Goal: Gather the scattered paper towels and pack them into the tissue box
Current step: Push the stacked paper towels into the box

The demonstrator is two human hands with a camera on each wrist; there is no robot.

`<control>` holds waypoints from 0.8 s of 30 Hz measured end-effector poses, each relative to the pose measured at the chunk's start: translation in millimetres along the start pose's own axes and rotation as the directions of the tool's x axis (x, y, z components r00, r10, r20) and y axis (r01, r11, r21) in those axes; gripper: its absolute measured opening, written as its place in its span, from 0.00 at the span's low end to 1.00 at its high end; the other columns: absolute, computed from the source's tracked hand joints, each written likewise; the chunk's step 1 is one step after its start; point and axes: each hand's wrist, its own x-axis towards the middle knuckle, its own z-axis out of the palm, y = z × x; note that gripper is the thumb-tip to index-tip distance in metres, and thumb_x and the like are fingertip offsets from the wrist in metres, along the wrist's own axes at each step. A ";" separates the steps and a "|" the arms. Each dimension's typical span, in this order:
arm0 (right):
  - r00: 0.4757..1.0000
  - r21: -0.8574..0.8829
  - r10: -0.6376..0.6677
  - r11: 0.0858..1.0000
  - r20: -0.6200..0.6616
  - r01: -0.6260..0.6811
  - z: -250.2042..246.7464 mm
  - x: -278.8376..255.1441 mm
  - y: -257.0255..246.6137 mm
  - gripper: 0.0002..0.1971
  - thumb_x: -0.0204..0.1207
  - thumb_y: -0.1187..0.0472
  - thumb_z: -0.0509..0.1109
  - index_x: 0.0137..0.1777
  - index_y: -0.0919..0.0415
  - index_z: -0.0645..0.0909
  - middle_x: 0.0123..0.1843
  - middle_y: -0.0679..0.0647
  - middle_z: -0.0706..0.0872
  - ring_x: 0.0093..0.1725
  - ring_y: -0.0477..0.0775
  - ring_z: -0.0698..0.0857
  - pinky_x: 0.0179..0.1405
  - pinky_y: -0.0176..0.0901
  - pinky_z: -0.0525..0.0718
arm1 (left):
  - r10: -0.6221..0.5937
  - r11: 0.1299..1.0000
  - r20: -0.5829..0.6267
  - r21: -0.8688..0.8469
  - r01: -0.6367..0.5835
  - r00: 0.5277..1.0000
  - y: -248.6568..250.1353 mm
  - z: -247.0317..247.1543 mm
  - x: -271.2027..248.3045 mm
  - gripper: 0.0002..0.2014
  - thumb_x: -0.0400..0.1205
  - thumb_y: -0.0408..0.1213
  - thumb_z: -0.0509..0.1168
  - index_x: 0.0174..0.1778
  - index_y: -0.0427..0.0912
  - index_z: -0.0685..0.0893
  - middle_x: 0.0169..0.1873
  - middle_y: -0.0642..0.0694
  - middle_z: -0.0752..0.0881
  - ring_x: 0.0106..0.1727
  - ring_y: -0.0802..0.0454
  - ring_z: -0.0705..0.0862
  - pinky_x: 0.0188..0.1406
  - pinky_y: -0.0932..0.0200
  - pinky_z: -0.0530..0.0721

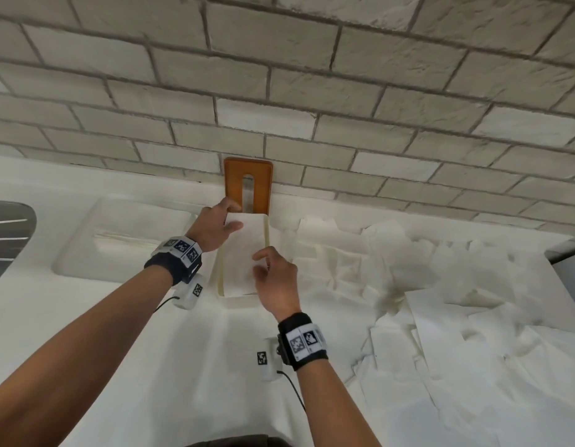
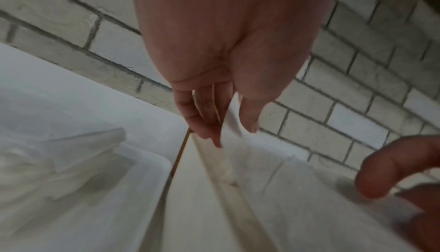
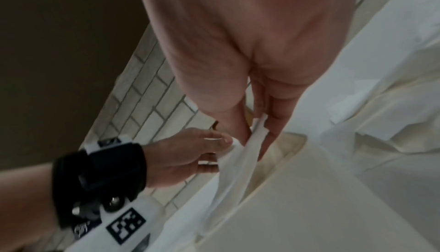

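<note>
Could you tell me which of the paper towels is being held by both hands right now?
The paper towel over the open tissue box, pinched by left hand and right hand; the others lie loose to its right.

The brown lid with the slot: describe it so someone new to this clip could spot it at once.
Start at the pale brick wall behind the white table. Follow its base to the open tissue box, where both hands hold a paper towel. Just beyond the box, the brown lid stands upright against the bricks, the only coloured thing among white paper, with one long slot.
</note>
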 end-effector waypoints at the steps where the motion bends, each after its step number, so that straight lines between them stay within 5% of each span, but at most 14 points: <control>1: 0.999 -0.077 0.029 0.997 0.041 -0.026 7.1 5.8 -1.3 0.10 0.89 0.67 0.67 0.64 0.54 0.84 0.56 0.52 0.88 0.54 0.51 0.87 0.58 0.44 0.87 | -0.005 1.000 -0.003 0.008 0.005 1.000 -3.6 2.3 0.6 0.23 0.88 0.40 0.73 0.77 0.41 0.77 0.61 0.41 0.88 0.69 0.34 0.83 0.67 0.45 0.79; 3: 0.987 -0.239 0.080 0.970 0.141 -0.045 16.5 14.6 -5.5 0.12 0.91 0.67 0.63 0.71 0.59 0.81 0.68 0.60 0.84 0.65 0.62 0.87 0.69 0.55 0.88 | 0.011 0.999 -0.044 0.049 -0.008 0.999 -9.3 6.9 0.1 0.28 0.86 0.37 0.74 0.81 0.42 0.73 0.72 0.38 0.84 0.75 0.33 0.77 0.76 0.38 0.76; 6: 0.963 -0.461 0.110 0.887 0.245 0.015 21.1 19.1 -10.2 0.20 0.93 0.69 0.58 0.83 0.67 0.70 0.76 0.68 0.78 0.74 0.70 0.82 0.75 0.58 0.83 | 0.110 0.988 -0.094 0.114 -0.099 0.989 -9.7 12.1 -8.4 0.24 0.86 0.33 0.72 0.78 0.42 0.78 0.71 0.37 0.83 0.74 0.34 0.76 0.74 0.39 0.76; 8: 0.949 -0.523 0.130 0.851 0.287 0.042 19.3 20.5 -12.4 0.22 0.94 0.68 0.58 0.86 0.67 0.65 0.78 0.70 0.76 0.74 0.72 0.81 0.74 0.59 0.81 | 0.178 0.969 -0.026 0.178 -0.170 0.984 -7.8 15.3 -17.9 0.17 0.86 0.37 0.72 0.72 0.46 0.82 0.69 0.42 0.84 0.74 0.38 0.78 0.74 0.42 0.76; 11: 0.987 -0.410 0.048 0.912 0.157 0.021 4.7 23.4 -14.9 0.18 0.92 0.64 0.61 0.80 0.60 0.73 0.68 0.66 0.85 0.66 0.70 0.87 0.66 0.59 0.87 | 0.099 0.886 0.271 0.413 -0.209 0.957 -5.6 28.8 -36.8 0.27 0.83 0.54 0.73 0.77 0.54 0.77 0.76 0.49 0.80 0.81 0.43 0.72 0.81 0.37 0.68; 14: 0.990 -0.307 -0.066 0.952 -0.129 0.023 -20.2 38.0 -3.9 0.11 0.87 0.66 0.64 0.67 0.58 0.79 0.55 0.60 0.91 0.55 0.62 0.90 0.53 0.54 0.90 | -0.053 0.796 0.432 0.562 -0.223 0.900 -8.0 43.3 -48.5 0.45 0.75 0.60 0.77 0.87 0.57 0.67 0.82 0.52 0.71 0.89 0.42 0.58 0.85 0.19 0.50; 17: 0.999 -0.379 -0.008 0.925 -0.052 -0.012 -42.9 58.1 28.4 0.19 0.81 0.66 0.69 0.71 0.53 0.77 0.68 0.58 0.86 0.66 0.64 0.87 0.62 0.56 0.88 | -0.074 0.771 0.433 0.596 -0.224 0.898 -6.6 46.9 -48.8 0.49 0.74 0.62 0.78 0.89 0.59 0.63 0.86 0.51 0.67 0.92 0.42 0.53 0.84 0.14 0.40; 20: 0.975 -0.580 0.133 0.815 0.176 -0.006 -50.7 62.8 71.7 0.32 0.78 0.57 0.74 0.81 0.40 0.72 0.85 0.52 0.73 0.82 0.63 0.74 0.80 0.63 0.77 | -0.054 0.818 0.407 0.541 -0.193 0.912 -4.4 45.3 -51.0 0.48 0.75 0.63 0.77 0.89 0.59 0.63 0.88 0.51 0.65 0.93 0.45 0.53 0.85 0.18 0.38; 24: 0.999 -0.655 0.019 0.756 0.036 0.009 -47.6 42.5 116.6 0.16 0.82 0.56 0.70 0.68 0.44 0.76 0.70 0.50 0.83 0.72 0.62 0.80 0.69 0.57 0.83 | -0.009 0.896 0.307 0.424 -0.129 0.952 -5.7 37.0 -61.0 0.35 0.82 0.55 0.74 0.85 0.57 0.69 0.85 0.52 0.70 0.90 0.50 0.61 0.92 0.31 0.47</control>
